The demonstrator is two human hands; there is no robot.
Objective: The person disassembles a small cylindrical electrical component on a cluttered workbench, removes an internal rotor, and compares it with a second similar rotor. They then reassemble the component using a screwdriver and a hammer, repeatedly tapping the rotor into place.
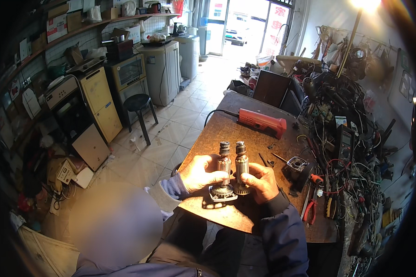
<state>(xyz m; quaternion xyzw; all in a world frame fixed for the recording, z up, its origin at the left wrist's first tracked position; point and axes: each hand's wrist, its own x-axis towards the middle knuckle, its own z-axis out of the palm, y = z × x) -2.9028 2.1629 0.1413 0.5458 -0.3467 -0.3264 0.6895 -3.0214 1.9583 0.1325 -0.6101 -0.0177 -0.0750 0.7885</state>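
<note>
My left hand is closed round a motor armature, held upright with its toothed gear end down. A metal flange plate sits at the foot of that armature. In my right hand a second motor armature stands upright too, gripped between thumb and fingers. The two armatures are side by side with a narrow gap, over the near part of the worn brown table. Lamp light falls strongly on both hands. A red power tool body with a black cord lies farther back on the table.
Right of my hands lie an open metal gear housing, red-handled pliers and small loose parts. A heap of wires and tools lines the right side. A black stool and appliances stand left. A blurred patch covers the lower left.
</note>
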